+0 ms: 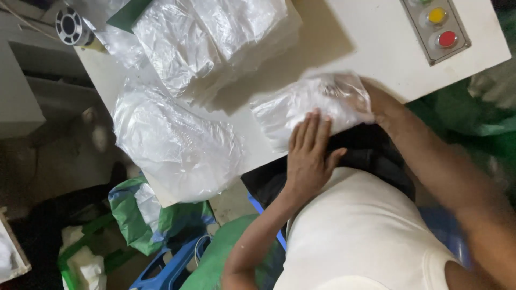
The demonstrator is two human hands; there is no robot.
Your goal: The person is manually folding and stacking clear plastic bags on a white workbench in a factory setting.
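A clear plastic bag (314, 104) lies at the near edge of the white table (355, 37), over a dark folded garment (371, 150) that sticks out toward my body. My left hand (309, 153) rests flat, palm down, on the bag's near edge and the garment, gripping nothing. My right hand (379, 110) reaches in from the right and meets the bag's right end. Its fingers are hidden by the plastic, and it seems to grip that end. The bag is blurred there.
A stack of clear bags (215, 37) sits at the back of the table, and a crumpled plastic sheet (172, 145) hangs over its left edge. A grey panel with yellow and red buttons (436, 27) is at back right. A tape roll (70, 26), a blue stool (172, 268) and green sacks (156, 220) lie to the left.
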